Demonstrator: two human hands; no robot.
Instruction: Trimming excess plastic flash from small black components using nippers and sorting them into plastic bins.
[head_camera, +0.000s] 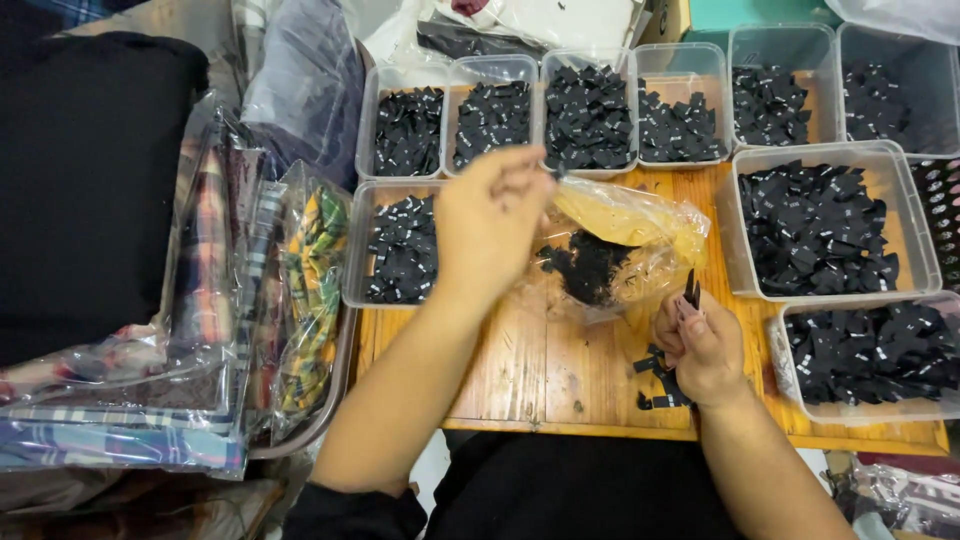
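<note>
My left hand (490, 215) hovers above the wooden table (520, 370), fingers pinched on a small black label near the row of clear tubs. My right hand (700, 345) rests lower on the table and grips a few black fabric labels (691, 290) between thumb and fingers. Between the hands lies a crumpled clear plastic bag (620, 245) with a heap of black labels inside. A few loose black labels (655, 380) lie on the wood under my right hand.
Several clear plastic tubs (590, 120) full of black labels line the back and right side, with larger tubs (830, 225) at right. At left, bagged plaid fabric (210, 330) is stacked in a tray beside a black cloth (90, 180).
</note>
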